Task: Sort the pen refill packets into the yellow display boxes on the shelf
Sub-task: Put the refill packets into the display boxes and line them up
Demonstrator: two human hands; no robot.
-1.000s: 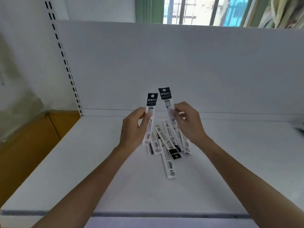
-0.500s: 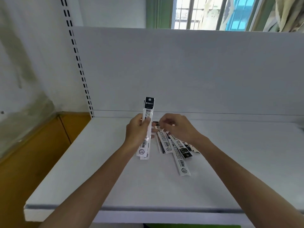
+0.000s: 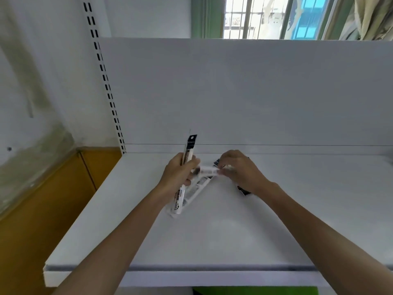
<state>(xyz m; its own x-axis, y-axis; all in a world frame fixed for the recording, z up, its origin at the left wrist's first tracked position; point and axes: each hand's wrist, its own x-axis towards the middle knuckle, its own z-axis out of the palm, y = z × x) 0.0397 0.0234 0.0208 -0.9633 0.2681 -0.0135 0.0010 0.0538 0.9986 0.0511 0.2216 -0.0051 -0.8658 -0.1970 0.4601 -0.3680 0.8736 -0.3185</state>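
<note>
- Since half a second ago, my right hand (image 3: 242,172) has lifted one refill packet (image 3: 209,170) off the loose pile and swung it sideways toward my left hand (image 3: 179,177). Fewer packets now lie loose, and they are more spread out.
- My left hand's fingers are curled round a bundle of packets (image 3: 190,151). It stands nearly upright over the shelf (image 3: 212,241), dark header cards on top and barcode ends pointing down. I cannot tell whether the lower ends touch the shelf.
- My right hand's fingertips pinch one end of the lifted packet, which lies crosswise above the shelf. It is blurred, and its other end reaches the fingers of my left hand.
- A slanted packet (image 3: 198,189) lies flat on the shelf between my two hands, running down toward the bottom of the bundle.
- A dark-ended packet (image 3: 244,191) lies on the shelf, partly hidden under my right wrist.
- All the packets sit toward the back of the shelf, near its back panel (image 3: 234,92).
- A slotted rail (image 3: 104,77) rises from the shelf's back left corner, and a wooden cabinet (image 3: 53,199) stands to the shelf's left.
- A window (image 3: 255,15) shows above the shelf's back panel.
</note>
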